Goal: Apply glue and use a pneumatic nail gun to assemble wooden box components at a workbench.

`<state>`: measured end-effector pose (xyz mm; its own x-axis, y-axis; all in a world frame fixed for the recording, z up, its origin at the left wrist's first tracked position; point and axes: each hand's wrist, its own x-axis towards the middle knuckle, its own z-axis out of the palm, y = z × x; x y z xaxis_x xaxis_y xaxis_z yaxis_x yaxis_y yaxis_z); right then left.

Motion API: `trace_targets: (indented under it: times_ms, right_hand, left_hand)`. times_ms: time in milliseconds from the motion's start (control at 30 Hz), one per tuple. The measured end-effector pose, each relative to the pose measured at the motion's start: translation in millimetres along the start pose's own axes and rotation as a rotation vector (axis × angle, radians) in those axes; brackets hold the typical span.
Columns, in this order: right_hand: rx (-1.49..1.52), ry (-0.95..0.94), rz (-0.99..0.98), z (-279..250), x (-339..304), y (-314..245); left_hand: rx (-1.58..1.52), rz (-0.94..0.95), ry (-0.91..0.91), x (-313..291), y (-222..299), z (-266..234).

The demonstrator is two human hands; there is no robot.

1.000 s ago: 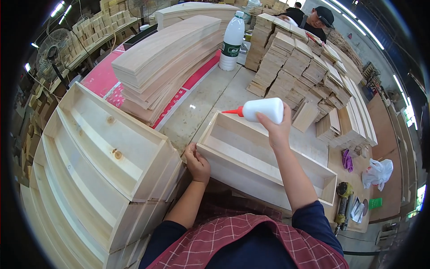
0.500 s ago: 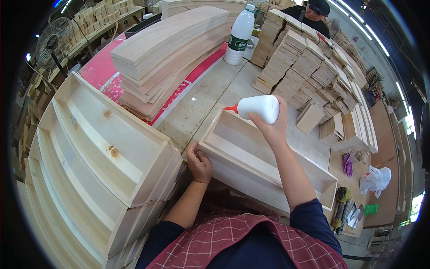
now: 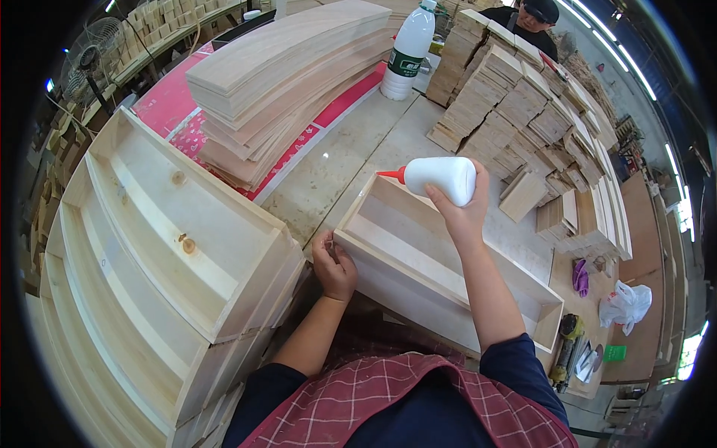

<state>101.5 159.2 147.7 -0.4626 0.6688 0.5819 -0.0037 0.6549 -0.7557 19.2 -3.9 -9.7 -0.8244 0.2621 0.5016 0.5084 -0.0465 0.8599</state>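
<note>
My right hand (image 3: 464,213) is wrapped round a white glue bottle (image 3: 441,181) with a red pointed nozzle. The bottle lies nearly level in the air, its nozzle tip pointing left at the far left corner of a long, shallow wooden box (image 3: 399,287). Whether the tip touches the wood I cannot tell. The box, divided lengthwise, rests at an angle on the table in front of me. At its near left corner, my left hand (image 3: 333,270) grips the end with curled fingers; some fingertips are hidden.
Similar wooden boxes (image 3: 187,246) are stacked at the left. Thin boards (image 3: 287,56) lie piled beyond them, beside a large white plastic bottle (image 3: 408,56). Wood blocks (image 3: 500,112) stand stacked at the far right. Nearer right are a nail gun (image 3: 569,347) and plastic bag (image 3: 626,306). A person (image 3: 526,26) is behind.
The view has shifted slightly. Both hands, the glue bottle and the box keep nearly the same places relative to one another, with the nozzle still by the far left corner.
</note>
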Motion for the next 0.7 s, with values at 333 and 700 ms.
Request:
trace_targets:
  times_ms: [333,700]
  right_hand:
    - [0.015,0.002,-0.008,0,-9,-1]
    - [0.006,-0.035,0.011,-5,-35,-11]
  left_hand:
    - [-0.002,0.046,0.011,3,3,0]
    - [0.026,0.043,0.078,4,7,2]
